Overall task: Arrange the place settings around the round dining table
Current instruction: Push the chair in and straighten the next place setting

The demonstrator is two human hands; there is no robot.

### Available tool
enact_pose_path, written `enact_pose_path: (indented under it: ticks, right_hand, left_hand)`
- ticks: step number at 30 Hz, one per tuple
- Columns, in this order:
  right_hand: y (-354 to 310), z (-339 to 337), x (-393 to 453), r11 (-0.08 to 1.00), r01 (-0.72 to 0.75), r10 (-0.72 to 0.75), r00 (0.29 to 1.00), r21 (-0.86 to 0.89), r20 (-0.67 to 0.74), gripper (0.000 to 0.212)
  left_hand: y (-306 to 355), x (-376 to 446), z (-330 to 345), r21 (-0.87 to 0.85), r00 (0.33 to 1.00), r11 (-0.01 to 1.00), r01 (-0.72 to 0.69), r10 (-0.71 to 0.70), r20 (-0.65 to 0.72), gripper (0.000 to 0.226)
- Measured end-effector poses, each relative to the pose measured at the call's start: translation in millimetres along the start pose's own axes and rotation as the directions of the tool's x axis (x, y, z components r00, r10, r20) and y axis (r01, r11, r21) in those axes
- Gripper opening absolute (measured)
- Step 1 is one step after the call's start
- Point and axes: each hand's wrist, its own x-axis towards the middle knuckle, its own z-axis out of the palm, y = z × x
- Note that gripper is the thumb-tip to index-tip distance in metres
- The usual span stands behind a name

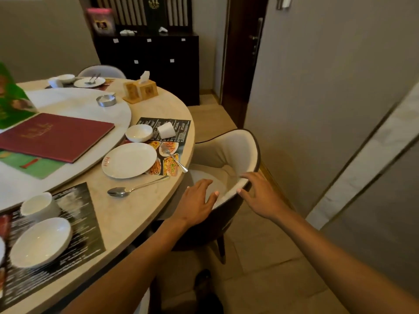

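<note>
Place settings sit around the edge of the round surface. One setting is near the middle of the view. It has a white plate on a black paper mat with food photos. A small white bowl is at 12 o'clock from the plate. A white cup lies tipped on its side at 1 o'clock. A fork lies at 3 o'clock from the plate, with its handle poking past the surface's edge. A spoon lies on the bare surface at 6 o'clock from the plate, off the mat.

A second setting is at 8 o'clock, with a white bowl and a white cup on a dark mat. A third setting is far off at 11 o'clock.

A red menu lies on the white turning tray in the middle. A metal ashtray and a wooden tissue box are at 12 o'clock.

A cream chair stands at 3 o'clock, tucked to the surface. The left hand hangs over the seat, fingers spread, grip loose and holding nothing. The right hand rests its fingers on the chair's rim, grip not closed around it.
</note>
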Motion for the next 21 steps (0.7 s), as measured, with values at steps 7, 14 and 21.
enact_pose_path:
  ticks: [7,14,21]
  right_hand:
    - [-6,26,146,0.993,0.116,-0.112,0.976,-0.009,0.187,0.048]
    - [-16,44,258,0.985,0.167,-0.172,0.952,0.041,0.254,0.046]
    - [-29,69,347,0.953,0.269,-0.300,0.906,0.142,0.298,0.042]
  left_hand:
    - [-50,91,-15,-0.106,0.984,0.984,0.145,-0.154,-0.091,0.051]
    - [-90,174,-47,-0.146,0.954,0.963,0.228,-0.251,-0.163,0.047]
    - [-108,222,-62,-0.167,0.891,0.944,0.285,-0.326,-0.317,0.042]
